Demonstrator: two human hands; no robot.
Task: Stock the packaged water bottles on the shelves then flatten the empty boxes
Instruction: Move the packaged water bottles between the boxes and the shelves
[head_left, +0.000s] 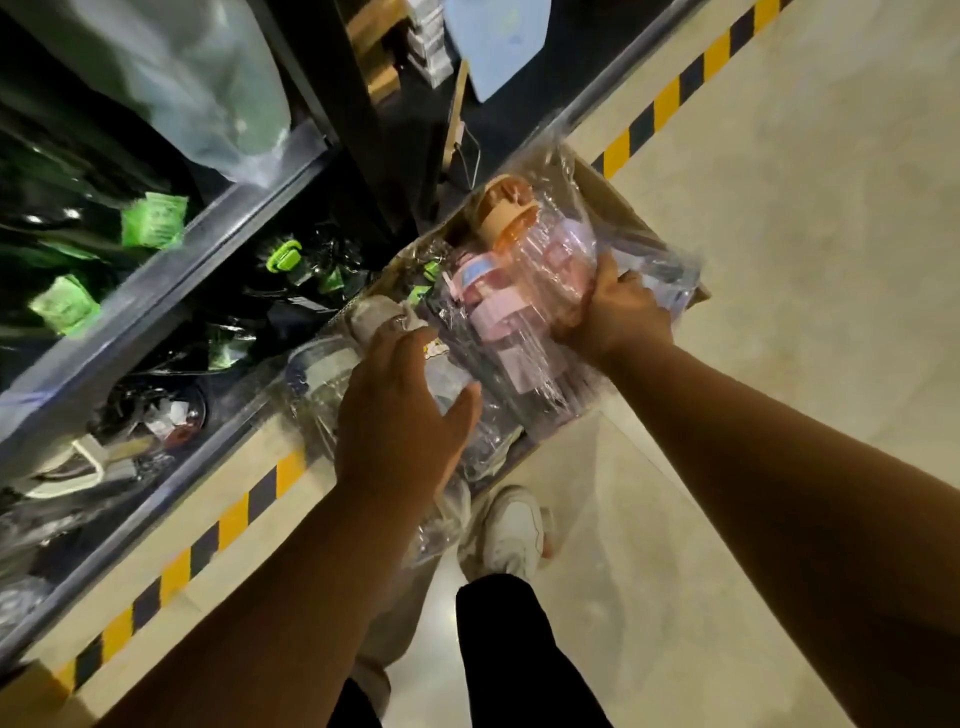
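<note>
An open cardboard box (631, 205) stands on the floor beside the shelves, full of water bottles in clear plastic wrap. My right hand (621, 312) grips the wrapped pink bottle (519, 306) at its right side, above the box. An orange-lidded wrapped bottle (506, 213) lies just behind it. My left hand (400, 421) lies with spread fingers on a clear grey-banded wrapped bottle (324, 376) at the box's near left corner. Whether its fingers curl round the wrap is hidden.
Dark metal shelves (156, 291) run along the left, holding black bottles with green tags (153, 221). Yellow-black hazard tape (234, 519) marks the floor edge below them. My white shoe (511, 530) and black trouser leg stand close behind the box. Pale floor lies to the right.
</note>
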